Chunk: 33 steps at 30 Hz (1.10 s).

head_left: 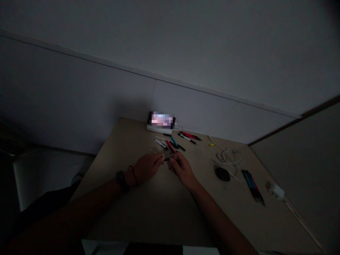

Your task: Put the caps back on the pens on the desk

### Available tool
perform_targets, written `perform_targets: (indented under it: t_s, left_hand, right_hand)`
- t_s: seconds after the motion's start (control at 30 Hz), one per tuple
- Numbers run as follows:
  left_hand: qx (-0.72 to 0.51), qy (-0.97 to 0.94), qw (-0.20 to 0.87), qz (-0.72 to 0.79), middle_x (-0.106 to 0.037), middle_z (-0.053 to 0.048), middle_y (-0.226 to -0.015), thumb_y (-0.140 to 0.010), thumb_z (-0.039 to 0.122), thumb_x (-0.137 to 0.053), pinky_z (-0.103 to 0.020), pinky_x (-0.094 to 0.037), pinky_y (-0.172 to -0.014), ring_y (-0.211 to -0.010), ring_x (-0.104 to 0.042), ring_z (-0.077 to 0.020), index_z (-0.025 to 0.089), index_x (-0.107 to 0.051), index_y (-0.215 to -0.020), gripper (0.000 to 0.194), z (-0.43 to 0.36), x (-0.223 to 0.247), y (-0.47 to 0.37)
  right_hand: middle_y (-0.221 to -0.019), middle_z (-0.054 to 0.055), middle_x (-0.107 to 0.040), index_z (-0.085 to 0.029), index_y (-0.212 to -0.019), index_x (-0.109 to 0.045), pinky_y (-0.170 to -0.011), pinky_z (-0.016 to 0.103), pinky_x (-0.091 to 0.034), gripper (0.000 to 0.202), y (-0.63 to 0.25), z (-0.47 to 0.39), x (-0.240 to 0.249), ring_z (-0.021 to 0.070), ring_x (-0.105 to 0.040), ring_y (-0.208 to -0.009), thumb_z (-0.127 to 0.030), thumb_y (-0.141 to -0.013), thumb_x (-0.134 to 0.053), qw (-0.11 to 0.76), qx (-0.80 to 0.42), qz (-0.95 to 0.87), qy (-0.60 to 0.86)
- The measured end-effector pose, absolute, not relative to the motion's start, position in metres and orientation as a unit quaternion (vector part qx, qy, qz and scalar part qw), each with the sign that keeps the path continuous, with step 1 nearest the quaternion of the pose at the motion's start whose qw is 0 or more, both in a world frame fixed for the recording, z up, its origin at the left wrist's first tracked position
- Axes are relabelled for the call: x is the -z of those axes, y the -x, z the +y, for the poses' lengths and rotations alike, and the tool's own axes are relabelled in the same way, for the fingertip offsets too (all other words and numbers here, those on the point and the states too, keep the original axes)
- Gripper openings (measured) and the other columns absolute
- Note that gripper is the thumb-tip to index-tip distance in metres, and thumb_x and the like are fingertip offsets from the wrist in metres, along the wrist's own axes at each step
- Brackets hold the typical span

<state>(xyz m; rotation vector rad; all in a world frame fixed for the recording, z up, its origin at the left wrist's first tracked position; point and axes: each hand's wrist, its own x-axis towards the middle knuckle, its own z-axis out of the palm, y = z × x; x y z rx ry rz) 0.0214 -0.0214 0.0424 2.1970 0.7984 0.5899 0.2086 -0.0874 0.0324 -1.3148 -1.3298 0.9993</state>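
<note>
Near the desk's [119, 141] middle, the left hand [147, 167] and right hand [183, 168] pinch a slim dark pen part [166, 159] between closed fingers, loose pen pieces [174, 141] at twelve o'clock, black mouse [222, 174] at three. The step appears to be fitting or separating it, calling for steady alignment.

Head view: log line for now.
left hand: holding dark slim piece | right hand: holding same piece | beyond: scattered pen parts | phone: screen lit
</note>
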Motion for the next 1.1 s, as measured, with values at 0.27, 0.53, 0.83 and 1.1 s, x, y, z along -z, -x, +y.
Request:
perform_targets:
  t_s: [0.27, 0.53, 0.83, 1.1]
  left_hand:
    - [-0.237, -0.852, 0.359, 0.299, -0.066, -0.002, -0.081, -0.104, 0.038, -0.038, -0.028, -0.039, -0.066, -0.075, -0.061, -0.0175, 0.019, -0.059, -0.094, 0.029, -0.0196, -0.0437, -0.0206]
    - [-0.205, -0.87, 0.339, 0.292, -0.069, -0.003, -0.086, -0.103, 0.04, -0.041, -0.029, -0.04, -0.067, -0.076, -0.062, -0.0178, 0.02, -0.063, -0.099, 0.03, -0.0221, -0.0442, -0.0197]
    - [-0.206, -0.87, 0.339, 0.292, -0.072, -0.005, -0.092, -0.104, 0.039, -0.039, -0.03, -0.044, -0.074, -0.082, -0.065, -0.0191, 0.02, -0.066, -0.103, 0.033, -0.0209, -0.0428, -0.0199]
    - [-0.188, -0.877, 0.338, 0.285, -0.073, -0.005, -0.09, -0.101, 0.043, -0.044, -0.03, -0.043, -0.07, -0.08, -0.065, -0.0193, 0.02, -0.068, -0.1, 0.034, -0.0207, -0.045, -0.0191]
  right_hand:
    - [-0.07, -0.004, -0.051, -0.023, -0.092, -0.055, -0.052, 0.024, -0.037, 0.036, -0.2084, -0.0852, -0.0384, 0.0119, -0.046, -0.056, -0.055, -0.086, -0.068, 0.507, -0.362, -0.542, 0.564]
    - [-0.057, -0.003, -0.043, -0.022, -0.064, -0.046, -0.054, 0.026, -0.033, 0.052, -0.2123, -0.0824, -0.0387, 0.0136, -0.041, -0.056, -0.067, -0.086, -0.058, 0.45, -0.28, -0.577, 0.622]
    - [-0.054, -0.004, -0.039, -0.022, -0.057, -0.043, -0.053, 0.025, -0.032, 0.056, -0.2118, -0.0818, -0.0378, 0.0118, -0.039, -0.054, -0.067, -0.087, -0.054, 0.428, -0.265, -0.589, 0.631]
    - [-0.054, -0.004, -0.04, -0.021, -0.057, -0.045, -0.052, 0.026, -0.032, 0.056, -0.2114, -0.0822, -0.0369, 0.0122, -0.039, -0.054, -0.069, -0.087, -0.054, 0.427, -0.27, -0.585, 0.635]
